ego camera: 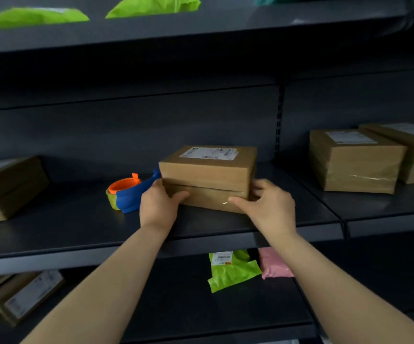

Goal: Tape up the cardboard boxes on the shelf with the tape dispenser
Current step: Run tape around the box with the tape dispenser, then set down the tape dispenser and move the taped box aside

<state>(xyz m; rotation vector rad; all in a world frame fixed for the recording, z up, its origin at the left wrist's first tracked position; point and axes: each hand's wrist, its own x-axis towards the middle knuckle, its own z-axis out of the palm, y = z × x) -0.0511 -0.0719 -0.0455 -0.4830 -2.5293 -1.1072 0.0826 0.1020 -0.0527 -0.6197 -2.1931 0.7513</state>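
Note:
A brown cardboard box (207,173) with a white label on top sits in the middle of the dark shelf (76,219). Clear tape shines on its front face. My left hand (160,203) grips the box's lower left corner, thumb across the front. My right hand (269,203) grips the lower right corner, thumb lying along the front face. The blue and orange tape dispenser (128,192) lies on the shelf just left of the box, behind my left hand, and neither hand holds it.
Two cardboard boxes (355,161) stand to the right on the neighbouring shelf section, another box (7,188) at the left. Green bags (34,17) lie on the shelf above. Below are a green bag (230,269), a pink bag (274,263) and more boxes (19,294).

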